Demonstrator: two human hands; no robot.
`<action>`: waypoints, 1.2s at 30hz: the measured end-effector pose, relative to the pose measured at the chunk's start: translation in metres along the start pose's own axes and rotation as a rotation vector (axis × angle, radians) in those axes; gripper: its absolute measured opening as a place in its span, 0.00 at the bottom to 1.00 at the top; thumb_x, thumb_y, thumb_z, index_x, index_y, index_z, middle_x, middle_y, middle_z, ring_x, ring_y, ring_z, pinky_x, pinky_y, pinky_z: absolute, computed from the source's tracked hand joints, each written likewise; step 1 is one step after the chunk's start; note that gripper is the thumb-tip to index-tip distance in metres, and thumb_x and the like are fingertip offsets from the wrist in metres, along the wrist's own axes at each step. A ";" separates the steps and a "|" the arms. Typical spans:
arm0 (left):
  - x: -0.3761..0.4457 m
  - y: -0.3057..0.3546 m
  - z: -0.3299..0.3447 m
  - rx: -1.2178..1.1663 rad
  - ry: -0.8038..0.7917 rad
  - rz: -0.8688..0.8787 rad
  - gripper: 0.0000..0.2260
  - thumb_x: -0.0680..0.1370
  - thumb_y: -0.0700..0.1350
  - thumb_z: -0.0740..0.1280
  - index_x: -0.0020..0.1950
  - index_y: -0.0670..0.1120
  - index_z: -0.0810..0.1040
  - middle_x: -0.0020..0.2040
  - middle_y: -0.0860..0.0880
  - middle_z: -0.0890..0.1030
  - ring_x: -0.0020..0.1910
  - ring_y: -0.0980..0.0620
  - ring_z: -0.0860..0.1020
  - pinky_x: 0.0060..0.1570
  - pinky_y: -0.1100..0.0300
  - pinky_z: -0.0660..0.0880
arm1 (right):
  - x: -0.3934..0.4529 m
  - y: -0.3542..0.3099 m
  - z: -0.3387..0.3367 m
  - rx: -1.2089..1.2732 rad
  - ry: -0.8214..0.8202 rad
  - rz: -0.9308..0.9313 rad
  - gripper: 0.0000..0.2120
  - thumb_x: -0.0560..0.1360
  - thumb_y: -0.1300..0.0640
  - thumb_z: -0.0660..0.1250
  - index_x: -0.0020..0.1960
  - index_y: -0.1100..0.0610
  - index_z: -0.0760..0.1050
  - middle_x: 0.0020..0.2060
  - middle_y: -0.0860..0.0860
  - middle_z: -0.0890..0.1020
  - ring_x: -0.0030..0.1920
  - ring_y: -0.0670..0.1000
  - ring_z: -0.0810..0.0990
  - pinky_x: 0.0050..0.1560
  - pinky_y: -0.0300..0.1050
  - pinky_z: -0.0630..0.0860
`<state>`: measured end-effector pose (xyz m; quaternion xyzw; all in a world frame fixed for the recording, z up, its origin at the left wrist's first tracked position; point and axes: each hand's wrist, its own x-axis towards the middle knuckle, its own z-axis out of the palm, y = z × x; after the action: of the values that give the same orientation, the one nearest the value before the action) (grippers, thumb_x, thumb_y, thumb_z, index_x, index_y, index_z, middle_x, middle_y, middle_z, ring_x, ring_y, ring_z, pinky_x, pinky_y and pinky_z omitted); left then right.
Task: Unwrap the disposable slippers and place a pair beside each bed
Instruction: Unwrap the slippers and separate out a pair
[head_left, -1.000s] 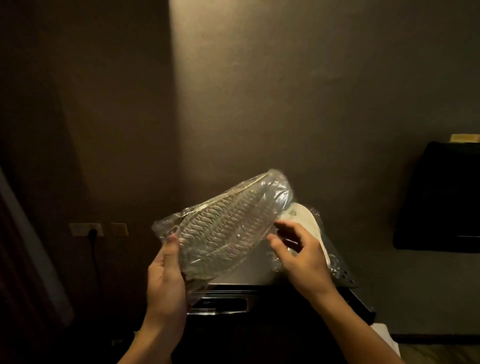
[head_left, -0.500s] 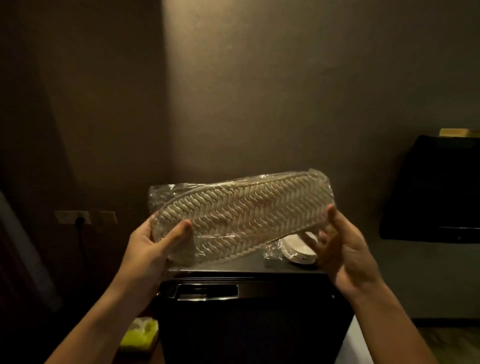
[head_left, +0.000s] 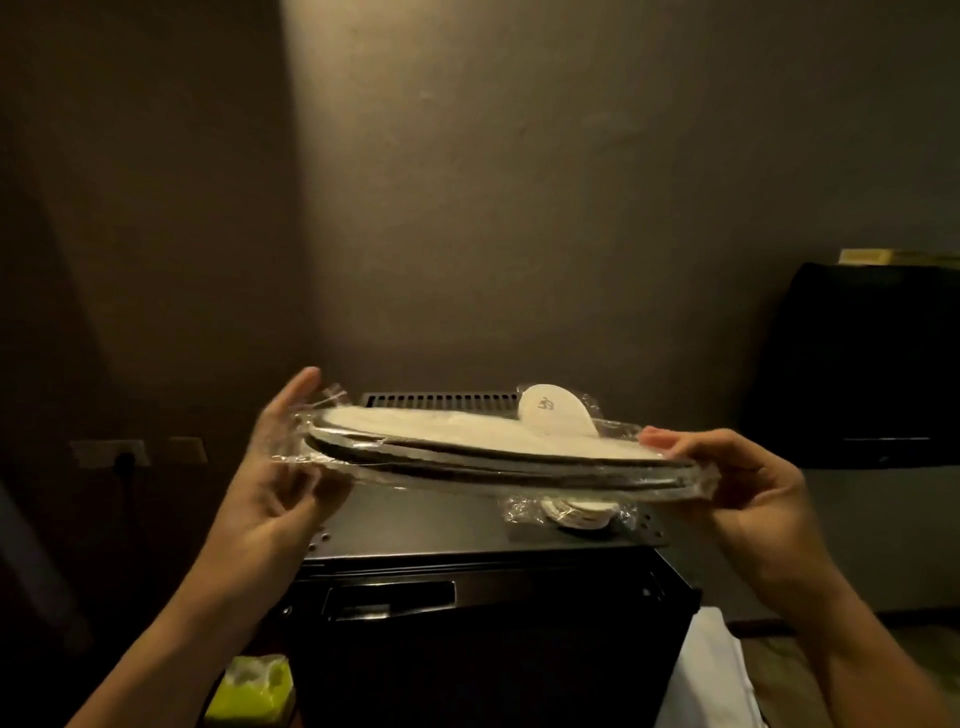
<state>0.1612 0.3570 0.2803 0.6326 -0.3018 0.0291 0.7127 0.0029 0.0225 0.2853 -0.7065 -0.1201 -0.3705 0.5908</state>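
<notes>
A: Where is the wrapped slipper pair held?

B: It is held flat in the air above the black cabinet, sealed in clear plastic.

A: How is it gripped?

B: Its right end is pinched by the right hand. Its left end is cradled by the left hand, fingers spread apart.

A: And beneath?

B: A second wrapped pair is seen on the cabinet top.

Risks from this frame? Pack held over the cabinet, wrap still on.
1. The left hand has loose, spread fingers at the end of the slipper pack; only the right hand pinches it, so it may slip and drop.
2. A second pack lies on the cabinet just below; a drop or sweep might knock it off.
3. Dim light may hide the wrap's seam.
</notes>
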 end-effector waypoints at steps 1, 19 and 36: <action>-0.001 0.003 0.001 -0.174 0.104 -0.111 0.22 0.82 0.39 0.63 0.73 0.58 0.72 0.74 0.49 0.74 0.69 0.50 0.76 0.64 0.47 0.77 | -0.002 0.001 -0.002 -0.031 -0.006 -0.057 0.11 0.69 0.62 0.78 0.48 0.51 0.85 0.53 0.51 0.88 0.61 0.54 0.84 0.59 0.46 0.82; -0.005 -0.022 0.015 -0.239 0.109 -0.345 0.31 0.67 0.41 0.79 0.68 0.48 0.76 0.57 0.42 0.86 0.56 0.42 0.85 0.42 0.54 0.85 | -0.001 0.036 0.013 0.175 0.139 0.446 0.21 0.75 0.58 0.68 0.67 0.53 0.74 0.58 0.52 0.85 0.59 0.55 0.85 0.52 0.50 0.85; -0.012 0.037 0.047 0.164 -0.036 0.449 0.20 0.70 0.40 0.77 0.61 0.50 0.81 0.56 0.51 0.85 0.54 0.48 0.85 0.54 0.55 0.82 | 0.004 0.062 0.000 -0.138 0.021 0.367 0.12 0.76 0.69 0.70 0.58 0.60 0.78 0.52 0.55 0.85 0.54 0.55 0.85 0.50 0.44 0.84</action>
<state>0.1171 0.3250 0.3084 0.6058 -0.4440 0.2000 0.6292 0.0435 0.0048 0.2417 -0.7516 0.0425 -0.2713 0.5997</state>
